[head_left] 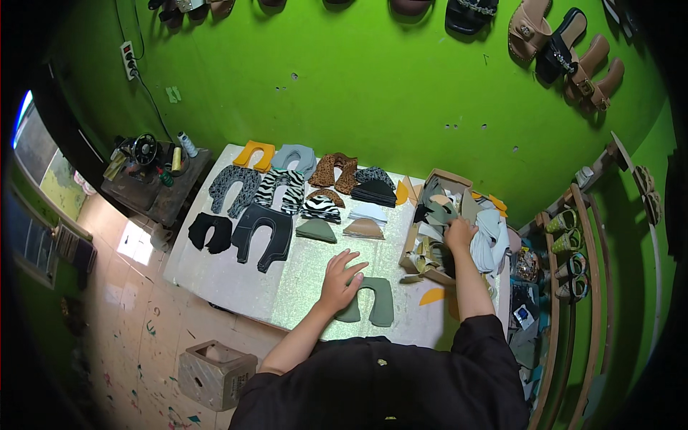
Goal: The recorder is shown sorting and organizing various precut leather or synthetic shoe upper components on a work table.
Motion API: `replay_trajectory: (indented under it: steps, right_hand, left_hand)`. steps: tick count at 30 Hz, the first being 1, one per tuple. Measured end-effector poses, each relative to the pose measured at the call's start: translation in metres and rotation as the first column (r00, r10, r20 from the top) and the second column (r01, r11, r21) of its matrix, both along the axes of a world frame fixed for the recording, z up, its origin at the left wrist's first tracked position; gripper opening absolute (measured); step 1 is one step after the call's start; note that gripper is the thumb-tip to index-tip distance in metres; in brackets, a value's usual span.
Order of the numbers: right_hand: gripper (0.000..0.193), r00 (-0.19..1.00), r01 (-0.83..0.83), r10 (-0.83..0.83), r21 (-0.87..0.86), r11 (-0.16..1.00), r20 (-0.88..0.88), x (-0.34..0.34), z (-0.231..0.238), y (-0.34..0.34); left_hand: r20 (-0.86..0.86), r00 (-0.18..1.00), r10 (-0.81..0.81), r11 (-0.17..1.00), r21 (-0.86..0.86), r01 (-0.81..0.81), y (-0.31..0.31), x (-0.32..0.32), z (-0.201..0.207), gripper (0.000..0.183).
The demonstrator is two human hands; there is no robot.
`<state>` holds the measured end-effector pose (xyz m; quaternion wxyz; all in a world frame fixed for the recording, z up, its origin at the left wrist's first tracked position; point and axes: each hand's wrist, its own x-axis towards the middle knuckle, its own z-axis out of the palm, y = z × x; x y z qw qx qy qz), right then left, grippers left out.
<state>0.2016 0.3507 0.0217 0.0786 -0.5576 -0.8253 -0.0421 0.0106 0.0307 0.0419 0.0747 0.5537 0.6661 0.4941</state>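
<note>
My left hand (338, 285) is open, its fingers spread, at the left leg of an olive-green U-shaped cut piece (382, 301) near the table's front edge. Part of that piece lies hidden under the hand. To the right, my right hand (459, 233) reaches into an open cardboard box (408, 247) full of loose cut scraps. Its fingers are curled among the pieces, and what they hold is too small to make out. A grey-green scrap (442, 207) lies just beyond the fingertips.
Stacks of U-shaped pieces, including black (263, 235) and zebra-striped (284, 190) ones, cover the table's left side. Half-round stacks, one olive-green (316, 230), lie mid-table. Pale cloth (490, 240) is heaped right of the box. A sewing machine (143, 152) stands far left; a sandal rack (573, 236) stands right.
</note>
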Motion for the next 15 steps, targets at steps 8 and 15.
replay_trajectory:
  steps: [8,15]
  right_hand:
    - [0.02,0.693,-0.043,0.205,0.243,0.969,-0.691,0.007,0.093,-0.024]
    - [0.033,0.479,-0.221,0.532,0.49,0.843,-0.699,0.002,0.141,-0.102]
  left_hand:
    - [0.044,0.998,-0.034,0.992,0.121,0.028,0.013,0.005,0.026,0.021]
    - [0.237,0.967,-0.095,0.981,0.188,0.05,0.03,0.015,0.054,0.021]
